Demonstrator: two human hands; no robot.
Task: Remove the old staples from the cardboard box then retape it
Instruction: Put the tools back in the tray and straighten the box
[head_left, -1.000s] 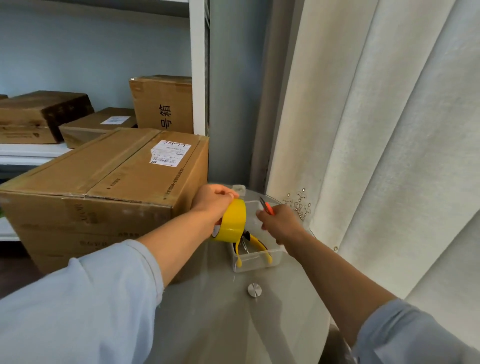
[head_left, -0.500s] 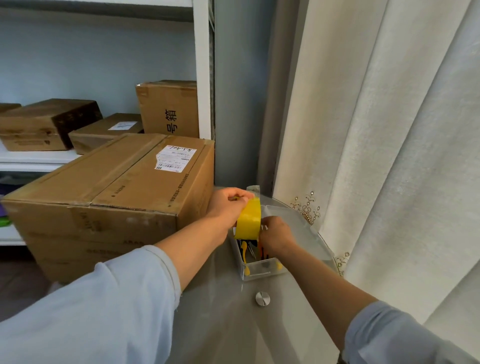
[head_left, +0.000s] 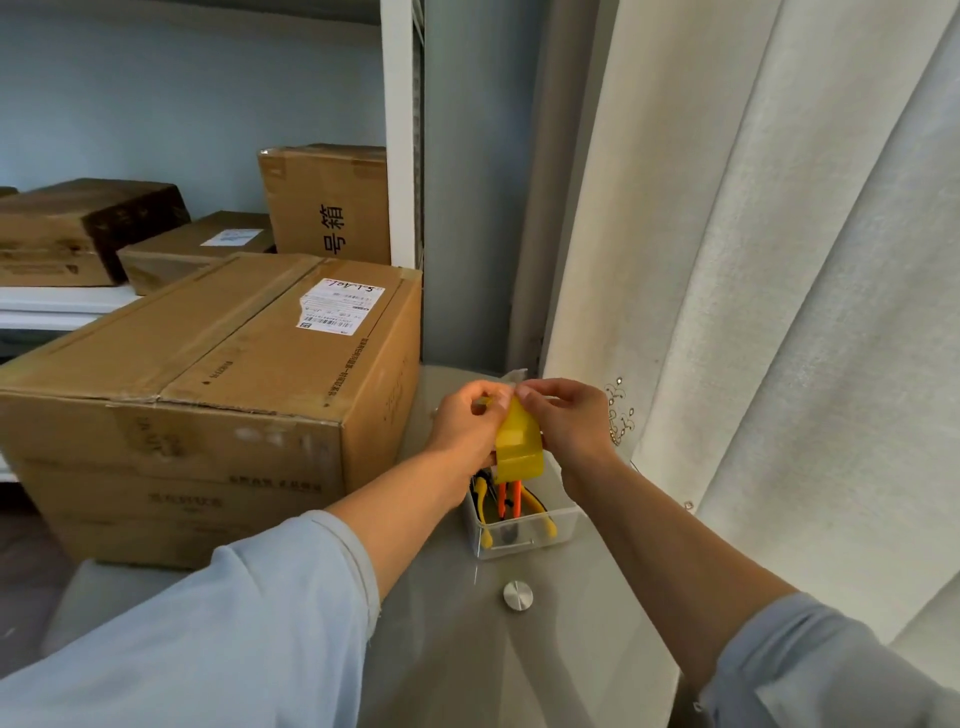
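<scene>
I hold the tape (head_left: 518, 451) in my left hand (head_left: 467, 423), which grips the yellow roll from the side, above the tray (head_left: 524, 535) on the desk (head_left: 441, 649). My right hand (head_left: 566, 415) pinches at the top of the roll, fingertips closed on what I take to be the loose end, so I judge I am picking the edge free to start a strip. Holding the roll steady with one hand lets the other peel. The box (head_left: 218, 395) sits just left of my hands, flaps shut, top seam facing up and within easy reach for taping. Pliers (head_left: 485, 506) with yellow grips and an orange-handled tool (head_left: 509, 501) lie in the tray, put away under the roll.
</scene>
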